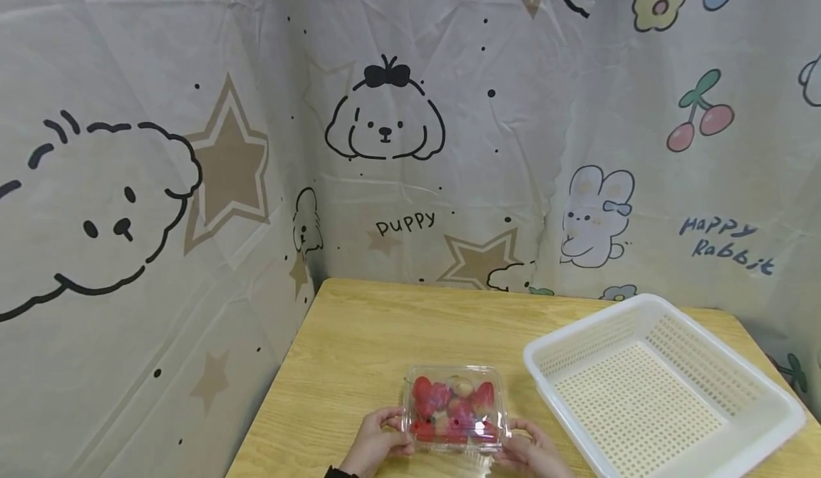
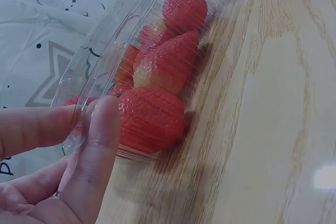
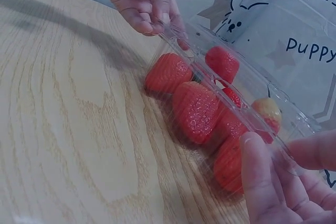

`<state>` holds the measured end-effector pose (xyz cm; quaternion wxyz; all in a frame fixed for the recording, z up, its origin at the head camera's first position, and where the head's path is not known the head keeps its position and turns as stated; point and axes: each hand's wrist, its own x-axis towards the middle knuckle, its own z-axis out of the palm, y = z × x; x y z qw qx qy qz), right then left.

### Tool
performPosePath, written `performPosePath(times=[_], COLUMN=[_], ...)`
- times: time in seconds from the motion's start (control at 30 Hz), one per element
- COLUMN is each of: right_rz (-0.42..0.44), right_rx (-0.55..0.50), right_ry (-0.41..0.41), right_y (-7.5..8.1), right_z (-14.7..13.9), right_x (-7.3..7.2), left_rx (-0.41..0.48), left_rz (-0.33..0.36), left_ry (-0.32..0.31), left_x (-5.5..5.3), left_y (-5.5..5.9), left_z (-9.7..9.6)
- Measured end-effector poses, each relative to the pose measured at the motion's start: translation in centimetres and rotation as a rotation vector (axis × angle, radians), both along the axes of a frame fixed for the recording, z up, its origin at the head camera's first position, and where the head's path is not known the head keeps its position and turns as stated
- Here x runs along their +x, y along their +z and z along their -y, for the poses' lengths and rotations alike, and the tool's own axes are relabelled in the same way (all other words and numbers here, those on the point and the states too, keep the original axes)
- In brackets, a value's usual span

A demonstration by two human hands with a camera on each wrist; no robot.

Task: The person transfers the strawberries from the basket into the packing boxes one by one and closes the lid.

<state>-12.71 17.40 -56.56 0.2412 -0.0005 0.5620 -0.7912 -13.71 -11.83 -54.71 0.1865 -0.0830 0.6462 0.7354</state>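
A clear plastic clamshell box (image 1: 457, 370) of strawberries (image 1: 463, 408) is on the wooden table, its lid closed over the fruit. At its left front corner my left hand (image 1: 377, 441) pinches the rim between thumb (image 2: 100, 135) and fingers. My right hand (image 1: 529, 451) grips the rim at the opposite front corner, with the thumb (image 3: 255, 166) on the near side. Through the ribbed wall, red strawberries (image 3: 195, 111) show, and one is pale yellow near its stem (image 3: 266, 109).
To the right stands a large white perforated plastic basket (image 1: 564, 399), set at an angle on the wooden table (image 1: 359, 328). Printed cloth curtains (image 1: 410, 193) hang behind the table and along its left side.
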Motion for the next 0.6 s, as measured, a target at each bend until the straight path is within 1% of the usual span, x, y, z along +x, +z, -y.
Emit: performPosePath(times=[0.13, 0.2, 0.27, 0.33, 0.4, 0.47, 0.53, 0.6], right_rz=[0.009, 0.008, -0.016, -0.07, -0.136, -0.205, -0.269, -0.312], right_rx=[-0.016, 0.009, 0.077, 0.181, 0.307, 0.454, 0.58, 0.696], right_ry=[-0.017, -0.021, -0.011, 0.015, 0.057, 0.108, 0.166, 0.23], right_y=[0.1, 0.1, 0.3, 0.5, 1.0, 1.6, 2.5, 3.9], right_z=[0.1, 0.1, 0.1, -0.1, -0.3, -0.6, -1.1, -1.8], right_x=[-0.2, -0.4, -0.4, -0.3, -0.1, 0.2, 0.5, 0.7], left_rx=[-0.011, -0.022, -0.043, -0.087, -0.171, -0.307, -0.448, -0.6], left_rz=[0.007, 0.007, 0.0, -0.029, -0.089, -0.179, -0.255, -0.311], left_ry=[-0.009, -0.021, -0.039, -0.072, -0.124, -0.194, -0.255, -0.299], left_x=[-0.4, -0.5, -0.6, -0.7, -0.7, -0.8, -1.0, -1.5], left_y=[0.2, 0.3, 0.3, 0.2, 0.2, 0.6, 1.3, 2.4], left_z=[-0.1, -0.1, -0.1, -0.1, 0.1, 0.4, 0.8, 1.3])
